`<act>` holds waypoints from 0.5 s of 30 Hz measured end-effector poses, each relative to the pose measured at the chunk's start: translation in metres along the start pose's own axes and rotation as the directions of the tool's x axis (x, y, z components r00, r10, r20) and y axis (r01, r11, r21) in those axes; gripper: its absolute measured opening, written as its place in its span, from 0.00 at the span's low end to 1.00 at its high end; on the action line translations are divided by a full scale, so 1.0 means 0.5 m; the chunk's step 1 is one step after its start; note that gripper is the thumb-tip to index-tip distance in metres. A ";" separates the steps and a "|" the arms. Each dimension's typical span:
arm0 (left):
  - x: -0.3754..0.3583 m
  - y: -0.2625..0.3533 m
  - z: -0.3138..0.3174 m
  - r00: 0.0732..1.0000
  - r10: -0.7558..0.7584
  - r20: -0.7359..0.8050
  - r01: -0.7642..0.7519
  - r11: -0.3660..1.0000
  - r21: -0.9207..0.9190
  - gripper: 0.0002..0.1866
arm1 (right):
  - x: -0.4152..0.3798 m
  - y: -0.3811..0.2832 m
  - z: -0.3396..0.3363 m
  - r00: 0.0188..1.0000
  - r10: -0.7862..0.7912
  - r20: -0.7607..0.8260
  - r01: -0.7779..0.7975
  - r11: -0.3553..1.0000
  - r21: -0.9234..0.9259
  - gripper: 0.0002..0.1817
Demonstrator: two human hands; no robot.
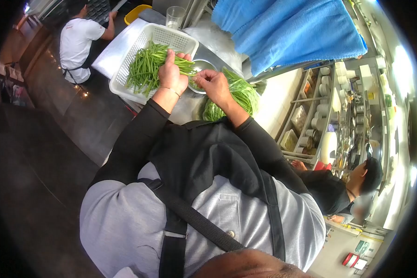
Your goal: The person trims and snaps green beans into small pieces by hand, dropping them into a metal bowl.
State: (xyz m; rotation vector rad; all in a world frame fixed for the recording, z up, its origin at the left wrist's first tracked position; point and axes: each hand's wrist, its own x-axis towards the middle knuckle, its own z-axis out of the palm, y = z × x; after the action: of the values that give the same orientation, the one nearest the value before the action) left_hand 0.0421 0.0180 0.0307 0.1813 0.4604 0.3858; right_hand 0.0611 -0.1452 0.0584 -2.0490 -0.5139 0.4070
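Note:
My left hand (173, 76) is closed around a bunch of green beans, thumb up, above the right side of a white perforated basket (121, 88). A heap of green beans (146, 67) lies in that basket. My right hand (212, 86) is beside it with thumb and fingertips pinched at the ends of the beans that stick out to the right. Behind and below the fingers is a round metal bowl (200, 65), partly hidden. A clear plastic bag of green beans (238, 95) rests just right of my right hand.
A drinking glass (175, 17) stands behind the basket. Blue towels (287, 30) hang at upper right. Shelves with containers (317, 106) line the right. One person in a white shirt (81, 41) is at upper left; another in black (329, 190) is at right.

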 end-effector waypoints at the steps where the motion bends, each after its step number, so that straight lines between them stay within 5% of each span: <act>1: -0.002 -0.001 0.002 1.000 0.006 0.001 -0.006 1.000 0.008 0.16 | 0.004 0.012 0.005 1.000 0.009 0.001 -0.009 0.996 0.088 0.13; 5: 0.001 0.001 -0.008 0.998 -0.025 0.057 0.024 1.000 0.017 0.15 | -0.001 0.022 0.013 0.999 -0.039 0.009 0.036 0.974 0.226 0.13; 6: 0.001 0.001 -0.010 0.993 -0.060 0.099 0.057 0.998 0.027 0.15 | -0.007 0.003 0.006 0.978 -0.191 0.089 0.204 0.962 -0.182 0.12; 7: 0.001 0.001 -0.012 0.985 -0.095 0.142 0.091 0.995 0.039 0.15 | -0.012 -0.014 0.002 0.930 -0.293 0.220 0.366 0.758 -0.539 0.10; 8: 0.002 0.002 -0.014 0.985 -0.097 0.143 0.092 0.995 0.039 0.15 | -0.016 -0.022 0.009 0.955 -0.231 0.187 0.297 0.753 -0.587 0.11; 12: -0.006 0.019 0.001 0.977 -0.122 0.173 0.127 0.992 -0.015 0.18 | 0.005 0.024 -0.009 0.973 -0.232 0.003 0.174 0.721 -0.671 0.12; 14: -0.004 0.024 -0.004 0.977 -0.140 0.163 0.143 0.990 -0.008 0.20 | -0.004 -0.017 -0.028 0.948 -0.260 -0.184 0.179 0.913 -0.367 0.12; 15: 0.001 0.024 -0.007 0.977 -0.138 0.163 0.141 0.990 -0.009 0.20 | -0.001 -0.025 -0.028 0.948 -0.261 -0.183 0.181 0.913 -0.367 0.12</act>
State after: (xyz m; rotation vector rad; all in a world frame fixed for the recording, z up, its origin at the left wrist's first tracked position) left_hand 0.0369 0.0296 0.0304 0.1580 0.3068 0.2353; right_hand 0.0652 -0.1501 0.0762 -2.3035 -0.7076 -0.0653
